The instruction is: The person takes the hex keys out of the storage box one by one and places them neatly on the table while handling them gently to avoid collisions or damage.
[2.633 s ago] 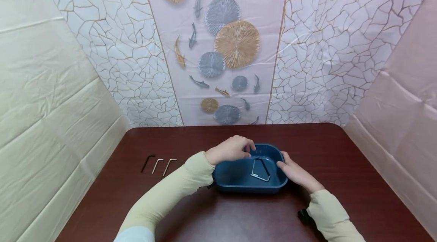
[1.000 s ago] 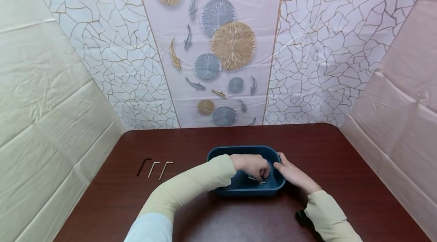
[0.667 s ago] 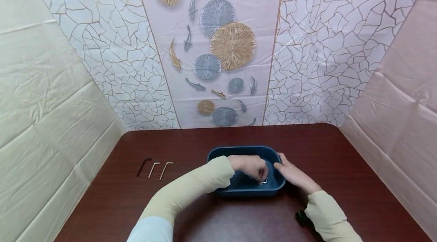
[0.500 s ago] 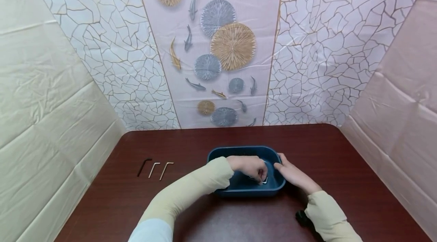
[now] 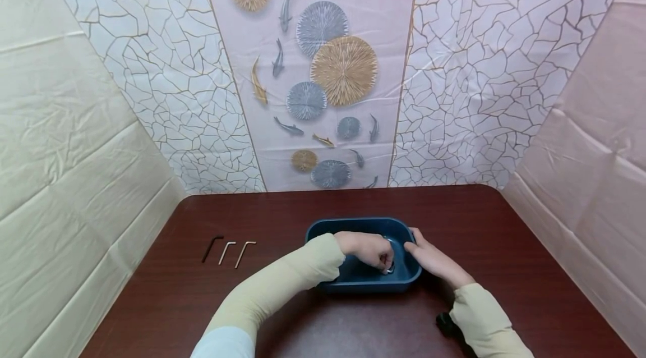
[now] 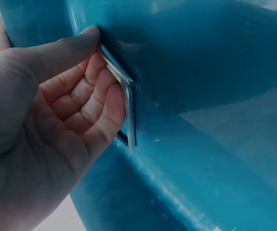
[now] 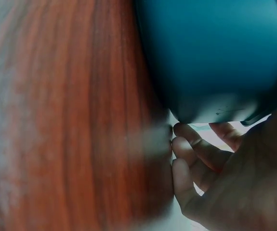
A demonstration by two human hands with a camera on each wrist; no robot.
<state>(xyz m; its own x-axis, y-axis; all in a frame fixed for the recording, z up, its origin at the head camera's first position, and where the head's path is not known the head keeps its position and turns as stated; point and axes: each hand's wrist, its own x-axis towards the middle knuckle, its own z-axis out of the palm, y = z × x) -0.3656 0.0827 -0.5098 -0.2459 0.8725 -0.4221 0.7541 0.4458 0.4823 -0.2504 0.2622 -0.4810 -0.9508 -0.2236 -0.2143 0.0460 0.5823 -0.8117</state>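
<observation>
At the bottom edge of the head view, your pale left sleeve [image 5: 282, 271] comes in left of centre and your pale right sleeve [image 5: 487, 319] lower right, with a black object [image 5: 445, 324] beside the latter. Below the middle of the frame, the blue box [image 5: 360, 286] sits on the dark red-brown table [image 5: 348, 324], its long sides running across the view.

Your left hand [image 5: 367, 248] reaches over the box's left part and down inside it. It grips the angular silver metal frame [image 6: 130, 113] between thumb and curled fingers, as the left wrist view shows; that piece is inside the box, right of its middle, and mostly hidden by your hand in the head view. Your right hand [image 5: 435, 260] holds the box's right end, thumb at the rim and fingers along the outside wall.

A little farther up, left of the box and well apart from it, three L-shaped keys lie in a row: a black key [image 5: 209, 249], a short silver key [image 5: 224, 253] and a longer silver key [image 5: 241, 255].

Beyond the table's far edge, a patterned cloth [image 5: 348, 72] with fish and round motifs fills the upper centre.
</observation>
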